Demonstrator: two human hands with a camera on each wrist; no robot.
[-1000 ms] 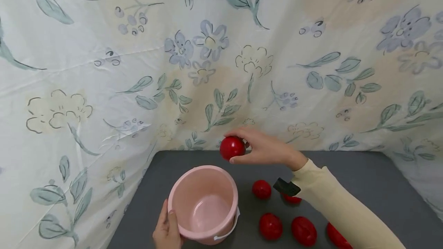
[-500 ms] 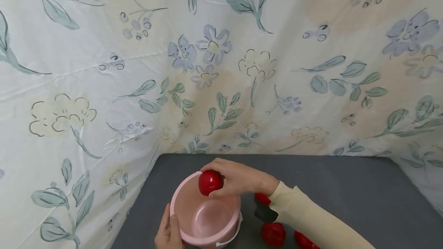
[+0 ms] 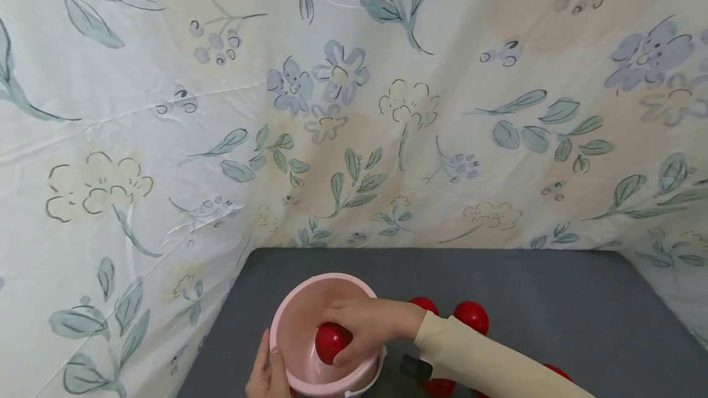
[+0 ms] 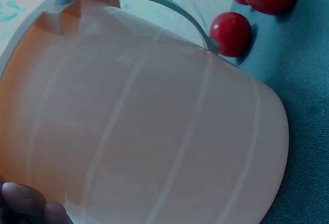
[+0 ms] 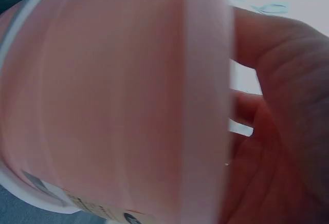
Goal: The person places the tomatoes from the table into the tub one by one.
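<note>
A pink bucket [image 3: 298, 324] stands tilted toward me at the left of the dark table. My left hand [image 3: 269, 367] grips its left rim, thumb on the near side; those fingertips [image 4: 23, 199] also show low in the left wrist view. Inside the bucket, below the rim, my right hand [image 3: 369, 324] holds a glossy red apple [image 3: 332, 343] between thumb and fingers. In the right wrist view the bucket's outer wall [image 5: 113, 100] hides that apple, and part of the right hand [image 5: 293, 111] reaches behind the rim.
Right of the bucket lie several more red apples [image 3: 471, 317], some partly covered by the right sleeve [image 3: 487, 355]. A white handle [image 3: 369, 384] hangs at the bucket's right side. Floral cloth [image 3: 354, 140] rises behind the table [image 3: 531, 287] and along its sides.
My right hand has carried the apple from above the table's far side leftward and down into the bucket. My left hand keeps its grip on the rim.
</note>
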